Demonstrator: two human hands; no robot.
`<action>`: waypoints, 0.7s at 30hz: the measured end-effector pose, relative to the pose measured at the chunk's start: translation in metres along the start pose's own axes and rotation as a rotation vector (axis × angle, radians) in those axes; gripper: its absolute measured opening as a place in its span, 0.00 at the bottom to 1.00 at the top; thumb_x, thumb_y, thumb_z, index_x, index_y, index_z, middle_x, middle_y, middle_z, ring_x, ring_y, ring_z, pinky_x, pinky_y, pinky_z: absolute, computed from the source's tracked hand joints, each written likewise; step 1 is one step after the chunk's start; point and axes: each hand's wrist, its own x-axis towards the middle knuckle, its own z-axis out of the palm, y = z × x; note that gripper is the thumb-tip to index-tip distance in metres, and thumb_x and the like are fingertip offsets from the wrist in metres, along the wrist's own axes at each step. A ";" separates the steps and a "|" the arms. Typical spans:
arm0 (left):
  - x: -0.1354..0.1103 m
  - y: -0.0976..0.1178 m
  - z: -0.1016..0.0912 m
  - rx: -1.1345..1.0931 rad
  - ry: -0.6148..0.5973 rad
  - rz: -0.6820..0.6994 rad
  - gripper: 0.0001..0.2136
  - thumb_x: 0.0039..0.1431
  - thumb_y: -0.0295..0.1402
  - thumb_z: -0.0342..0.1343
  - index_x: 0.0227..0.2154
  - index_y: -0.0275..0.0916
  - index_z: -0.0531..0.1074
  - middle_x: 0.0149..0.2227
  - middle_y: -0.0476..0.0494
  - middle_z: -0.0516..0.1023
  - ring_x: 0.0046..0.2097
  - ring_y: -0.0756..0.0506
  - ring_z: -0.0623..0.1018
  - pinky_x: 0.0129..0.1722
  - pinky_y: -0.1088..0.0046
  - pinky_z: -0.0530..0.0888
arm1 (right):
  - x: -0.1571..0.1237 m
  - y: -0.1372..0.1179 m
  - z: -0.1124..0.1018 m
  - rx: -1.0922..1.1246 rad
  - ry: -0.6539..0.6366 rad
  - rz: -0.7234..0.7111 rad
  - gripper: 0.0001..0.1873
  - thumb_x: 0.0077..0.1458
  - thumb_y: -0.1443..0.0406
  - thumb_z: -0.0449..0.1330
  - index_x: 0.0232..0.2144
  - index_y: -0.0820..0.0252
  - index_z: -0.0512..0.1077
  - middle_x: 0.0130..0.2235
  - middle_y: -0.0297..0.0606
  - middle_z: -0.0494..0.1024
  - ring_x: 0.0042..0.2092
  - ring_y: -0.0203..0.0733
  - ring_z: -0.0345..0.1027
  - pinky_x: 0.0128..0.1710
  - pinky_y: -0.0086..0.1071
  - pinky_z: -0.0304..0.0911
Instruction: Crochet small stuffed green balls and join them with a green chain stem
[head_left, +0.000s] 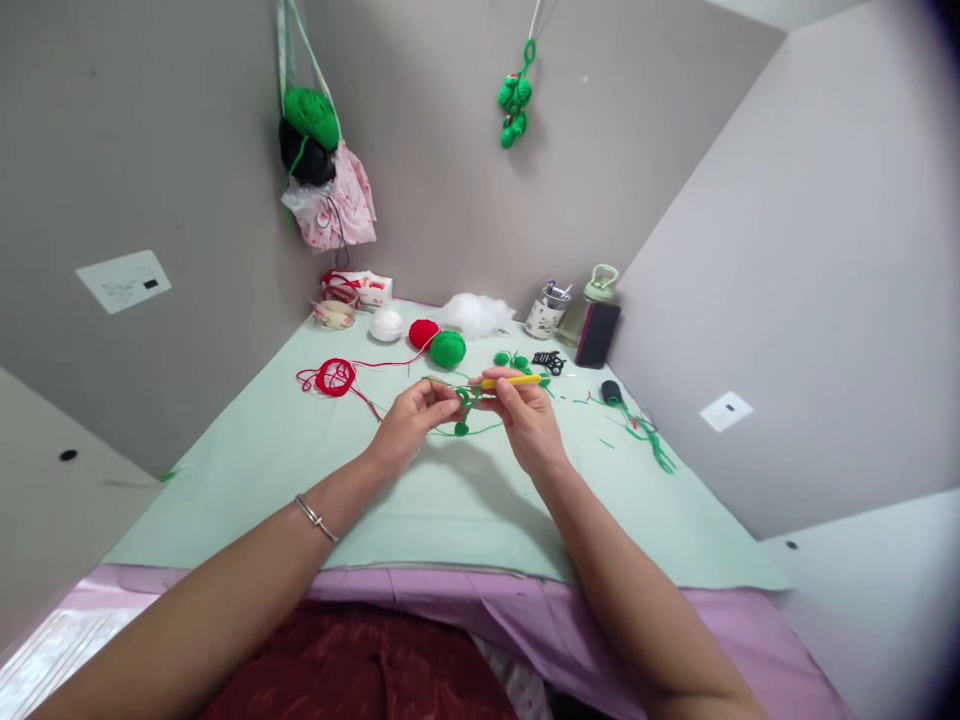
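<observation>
Between the fingers of my left hand [411,418] is a small green crochet piece [463,400], pinched above the middle of the table. A little green ball [461,429] dangles just below it. My right hand [526,415] grips a crochet hook [517,381] by its yellow handle, its thin shaft pointing left toward the green piece. Green yarn runs from the piece past the right fingers, and a loose strand droops under both hands. How the hook's tip meets the stitches is too small to tell.
Behind my hands are a green yarn ball [448,349], a red yarn ball [424,334], a white ball [387,325] and white stuffing [477,314]. Red yarn [335,378] lies coiled at left. A phone [598,336], bottle [602,283] and pen cup [546,314] stand back right.
</observation>
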 end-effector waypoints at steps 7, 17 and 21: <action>0.000 0.003 0.000 -0.014 0.001 -0.037 0.14 0.47 0.34 0.73 0.31 0.37 0.73 0.32 0.51 0.76 0.34 0.48 0.80 0.45 0.63 0.77 | -0.001 -0.007 0.002 0.059 0.047 0.002 0.15 0.55 0.51 0.69 0.38 0.52 0.79 0.37 0.34 0.84 0.31 0.34 0.77 0.37 0.30 0.75; 0.002 0.005 -0.003 0.035 -0.026 -0.041 0.14 0.47 0.34 0.73 0.38 0.37 0.81 0.33 0.47 0.81 0.35 0.47 0.80 0.44 0.65 0.76 | 0.002 -0.008 -0.004 0.073 0.084 0.007 0.16 0.55 0.50 0.69 0.37 0.53 0.78 0.37 0.35 0.82 0.35 0.36 0.74 0.36 0.31 0.75; 0.003 0.005 -0.004 0.055 -0.008 -0.036 0.14 0.47 0.36 0.73 0.37 0.38 0.83 0.33 0.46 0.82 0.33 0.47 0.79 0.42 0.66 0.76 | 0.001 -0.009 -0.003 0.055 0.089 -0.015 0.15 0.56 0.50 0.69 0.36 0.54 0.78 0.36 0.35 0.81 0.35 0.37 0.74 0.34 0.30 0.74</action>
